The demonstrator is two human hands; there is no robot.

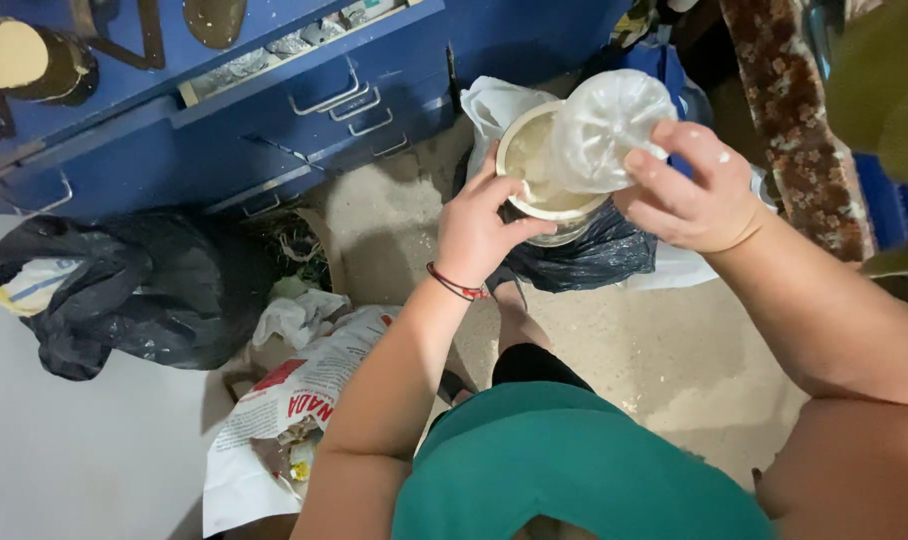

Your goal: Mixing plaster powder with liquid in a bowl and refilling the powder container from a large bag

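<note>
Where hands meet, perhaps plastic-covered tub (544,180).

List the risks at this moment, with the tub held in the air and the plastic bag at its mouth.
1. The left hand grips the round tub only at its rim side, above the floor; it might slip.
2. The right hand pinches the clear plastic bag at the tub's mouth; pale contents could spill past the rim.
3. Anything dropped may land on the black bag directly beneath.
</note>
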